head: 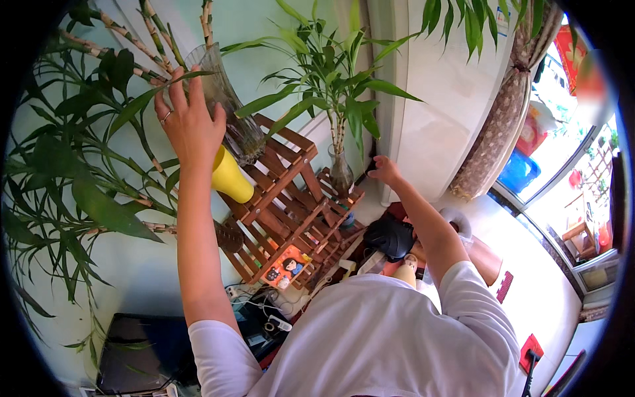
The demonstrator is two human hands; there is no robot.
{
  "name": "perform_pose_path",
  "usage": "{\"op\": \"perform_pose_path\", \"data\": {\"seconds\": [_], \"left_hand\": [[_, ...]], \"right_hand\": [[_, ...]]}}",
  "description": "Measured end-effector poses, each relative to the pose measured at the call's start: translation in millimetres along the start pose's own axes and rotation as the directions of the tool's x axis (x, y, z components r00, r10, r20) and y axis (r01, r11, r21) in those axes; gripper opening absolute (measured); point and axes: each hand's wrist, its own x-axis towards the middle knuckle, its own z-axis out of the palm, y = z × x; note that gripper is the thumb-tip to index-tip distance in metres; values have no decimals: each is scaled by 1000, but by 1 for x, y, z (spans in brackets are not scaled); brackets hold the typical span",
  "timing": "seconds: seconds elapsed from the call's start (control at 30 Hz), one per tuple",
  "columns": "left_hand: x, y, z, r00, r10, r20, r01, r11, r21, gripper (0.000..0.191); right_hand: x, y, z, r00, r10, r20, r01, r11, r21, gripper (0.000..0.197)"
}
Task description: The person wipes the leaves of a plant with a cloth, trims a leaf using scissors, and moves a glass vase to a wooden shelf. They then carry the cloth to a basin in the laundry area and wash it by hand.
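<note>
My left hand (191, 116), with a ring on one finger, is raised at the tall ribbed glass vase (233, 114), fingers spread. Its fingertips overlap the lower ends of several lucky bamboo stalks (141, 42); whether they touch is hard to tell. Just below the hand stands a yellow vase (233, 178) on the top of a slatted wooden plant stand (280, 186). My right hand (386, 170) hangs in the air to the right of a small glass vase (341, 171) with a leafy bamboo plant (342, 79). It holds nothing, its fingers loosely apart.
Long leafy stems (109, 198) fill the left side. Below the stand lie cables (258, 297) and a black bag (389, 238). A dark screen (144, 347) stands at lower left. A white cabinet (436, 99), a tied curtain (501, 124) and a glass door are at right.
</note>
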Motion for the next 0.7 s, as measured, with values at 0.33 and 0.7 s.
{"op": "perform_pose_path", "data": {"seconds": [0.33,0.7], "left_hand": [[3,-2,0,999,12,38,-12,1000,-17,61],[-7,-9,6,998,38,50,-41,997,64,63]], "right_hand": [[59,-28,37,1000,-1,10,-1,987,159,71],[77,-93,56,988,62,143,-62,998,-6,101]]}}
